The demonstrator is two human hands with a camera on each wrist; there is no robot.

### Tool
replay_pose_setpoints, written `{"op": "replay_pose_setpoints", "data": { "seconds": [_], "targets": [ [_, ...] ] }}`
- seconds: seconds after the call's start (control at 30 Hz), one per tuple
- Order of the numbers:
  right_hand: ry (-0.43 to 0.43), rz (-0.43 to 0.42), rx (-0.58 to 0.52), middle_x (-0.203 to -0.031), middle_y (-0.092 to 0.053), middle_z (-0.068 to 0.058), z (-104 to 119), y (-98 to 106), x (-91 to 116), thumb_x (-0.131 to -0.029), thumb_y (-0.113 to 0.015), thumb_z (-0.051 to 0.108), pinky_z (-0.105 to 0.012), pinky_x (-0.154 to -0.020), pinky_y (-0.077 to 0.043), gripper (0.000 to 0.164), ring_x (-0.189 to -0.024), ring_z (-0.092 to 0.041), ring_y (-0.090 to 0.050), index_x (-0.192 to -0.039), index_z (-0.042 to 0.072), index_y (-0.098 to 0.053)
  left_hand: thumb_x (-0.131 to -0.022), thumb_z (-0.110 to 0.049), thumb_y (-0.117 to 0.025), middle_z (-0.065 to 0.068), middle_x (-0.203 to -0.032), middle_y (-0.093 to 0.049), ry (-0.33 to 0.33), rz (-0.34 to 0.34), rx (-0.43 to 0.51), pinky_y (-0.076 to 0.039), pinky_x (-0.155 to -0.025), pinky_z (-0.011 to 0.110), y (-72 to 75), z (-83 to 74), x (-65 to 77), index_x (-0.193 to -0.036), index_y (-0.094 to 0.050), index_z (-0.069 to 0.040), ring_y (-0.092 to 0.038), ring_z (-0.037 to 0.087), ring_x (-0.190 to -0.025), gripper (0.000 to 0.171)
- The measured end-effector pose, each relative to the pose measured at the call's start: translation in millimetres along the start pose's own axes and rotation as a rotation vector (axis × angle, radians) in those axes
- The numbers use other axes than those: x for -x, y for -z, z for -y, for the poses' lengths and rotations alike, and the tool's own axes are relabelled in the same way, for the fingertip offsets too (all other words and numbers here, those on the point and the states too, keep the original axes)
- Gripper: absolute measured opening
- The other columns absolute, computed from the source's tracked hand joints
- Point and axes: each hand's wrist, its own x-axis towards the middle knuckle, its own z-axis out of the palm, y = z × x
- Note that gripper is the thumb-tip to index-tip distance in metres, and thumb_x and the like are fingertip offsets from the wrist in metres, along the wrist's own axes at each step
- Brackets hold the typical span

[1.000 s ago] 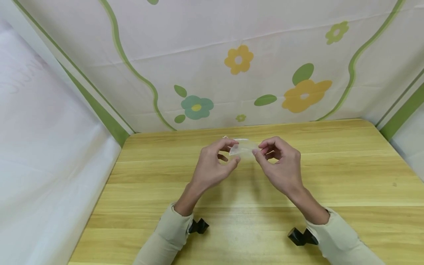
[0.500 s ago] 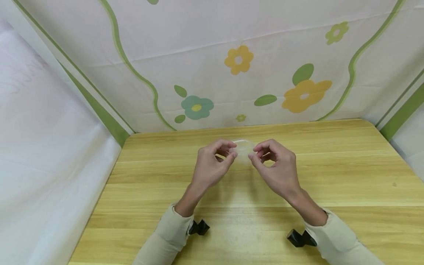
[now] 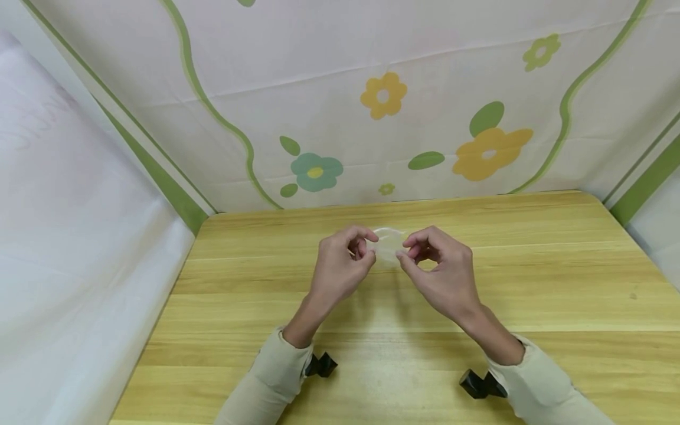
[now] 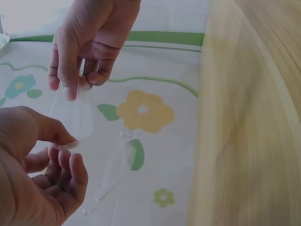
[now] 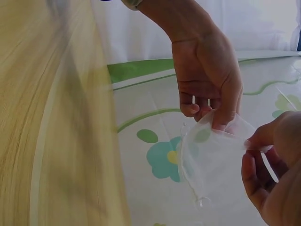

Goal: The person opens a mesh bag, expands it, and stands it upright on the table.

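A small, thin, translucent plastic piece (image 3: 389,242), bag-like in look, is held up over the table between both hands. My left hand (image 3: 342,260) pinches its left side between thumb and fingertips. The right side is pinched by my right hand (image 3: 443,271) in the same way. In the right wrist view the clear film (image 5: 211,157) hangs between the hands, with a thicker, wavy edge that has small tabs at its ends. That edge also shows on the film (image 4: 110,186) in the left wrist view. Whether the piece has an opening I cannot tell.
Below the hands is a wood-grain table (image 3: 255,348). Behind it hangs a white cloth (image 3: 340,65) printed with flowers, and another white cloth (image 3: 79,265) hangs at the left. A black wrist mount (image 3: 321,365) sits under each sleeve.
Both hands have come slightly closer together and a little nearer to me. My left thumb and fingers have closed from a wider spread. The film now bows upward at its far edge.
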Motion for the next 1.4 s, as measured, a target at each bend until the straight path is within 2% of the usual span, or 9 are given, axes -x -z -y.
{"op": "replay_pose_setpoints", "data": {
  "seconds": [0.17,0.23,0.37,0.5,0.73,0.9,1.07,1.23,1.4],
  "targets": [
    [-0.055,-0.028,-0.023,-0.086,-0.069,-0.009,-0.8,2.6,-1.9,-0.084,-0.081,-0.014,-0.012,-0.07,-0.059,0.019,-0.075,-0.004,-0.065,-0.097,-0.004,-0.071,-0.098,-0.006,-0.077,0.01,-0.102,-0.074,0.046,0.007,0.01,-0.064,-0.07,0.024,1.5,-1.0,-0.8,-0.107,-0.078,-0.006,-0.073,0.02,-0.085,0.01],
    [-0.097,-0.011,-0.022,-0.09,-0.071,-0.01,-1.0,4.0,-2.4,-0.088,-0.08,-0.011,-0.014,-0.069,-0.06,0.016,-0.077,-0.004,-0.067,-0.1,-0.005,-0.071,-0.099,-0.009,-0.076,0.011,-0.108,-0.077,0.065,0.012,0.038,-0.066,-0.073,0.029,2.0,-1.7,-1.2,-0.111,-0.078,-0.005,-0.077,0.023,-0.088,0.012],
    [-0.185,0.087,0.027,-0.103,-0.077,-0.009,-0.3,6.9,-2.8,-0.097,-0.077,0.001,-0.016,-0.073,-0.063,0.014,-0.089,-0.003,-0.073,-0.109,0.0,-0.073,-0.101,-0.006,-0.073,0.012,-0.105,-0.08,0.082,0.015,0.089,-0.067,-0.077,0.031,1.9,-2.5,-1.7,-0.112,-0.077,-0.003,-0.079,0.023,-0.086,0.012],
    [-0.228,0.148,0.084,-0.104,-0.08,-0.007,1.4,8.9,-2.5,-0.099,-0.076,0.005,-0.016,-0.073,-0.062,0.015,-0.09,-0.003,-0.075,-0.114,0.005,-0.075,-0.098,0.001,-0.074,0.013,-0.099,-0.079,0.065,0.003,0.126,-0.066,-0.078,0.027,1.7,-2.5,-2.0,-0.111,-0.077,-0.001,-0.077,0.022,-0.086,0.013],
    [-0.206,0.099,0.096,-0.093,-0.079,-0.005,5.5,5.0,0.9,-0.091,-0.083,0.001,-0.016,-0.066,-0.062,0.015,-0.079,0.0,-0.073,-0.103,0.005,-0.075,-0.095,0.007,-0.073,0.014,-0.097,-0.076,0.041,0.017,0.188,-0.062,-0.074,0.023,0.5,-3.3,-1.5,-0.114,-0.075,0.003,-0.07,0.02,-0.085,0.02],
    [-0.165,0.02,0.079,-0.086,-0.075,-0.004,6.7,2.6,1.3,-0.086,-0.085,-0.005,-0.015,-0.064,-0.06,0.018,-0.075,0.002,-0.07,-0.094,0.005,-0.072,-0.092,0.01,-0.072,0.014,-0.092,-0.072,0.02,-0.003,0.144,-0.054,-0.065,0.019,0.3,-4.2,-0.7,-0.115,-0.076,0.003,-0.062,0.015,-0.074,0.025],
    [-0.099,-0.022,0.06,-0.083,-0.072,-0.003,8.2,0.4,1.6,-0.084,-0.08,-0.011,-0.014,-0.063,-0.06,0.018,-0.074,0.002,-0.069,-0.088,0.004,-0.071,-0.088,0.013,-0.067,0.014,-0.092,-0.07,-0.009,-0.019,0.08,-0.05,-0.061,0.018,-0.3,-3.3,-0.5,-0.113,-0.076,0.003,-0.059,0.014,-0.067,0.029],
    [-0.074,-0.008,0.076,-0.088,-0.071,-0.003,6.4,1.2,1.4,-0.087,-0.075,-0.011,-0.012,-0.064,-0.059,0.015,-0.078,-0.001,-0.067,-0.092,0.003,-0.072,-0.092,0.008,-0.071,0.015,-0.101,-0.073,-0.022,-0.01,0.084,-0.063,-0.072,0.024,0.9,-2.7,-0.5,-0.112,-0.076,0.001,-0.072,0.02,-0.08,0.022],
    [-0.133,0.061,0.094,-0.098,-0.076,-0.005,4.5,3.7,-0.5,-0.093,-0.079,-0.002,-0.014,-0.069,-0.061,0.013,-0.087,0.0,-0.07,-0.104,0.003,-0.074,-0.097,0.002,-0.073,0.016,-0.111,-0.077,-0.026,0.019,0.131,-0.067,-0.084,0.031,6.6,-2.7,-1.7,-0.118,-0.075,0.0,-0.077,0.027,-0.097,0.021]
  ]
}}
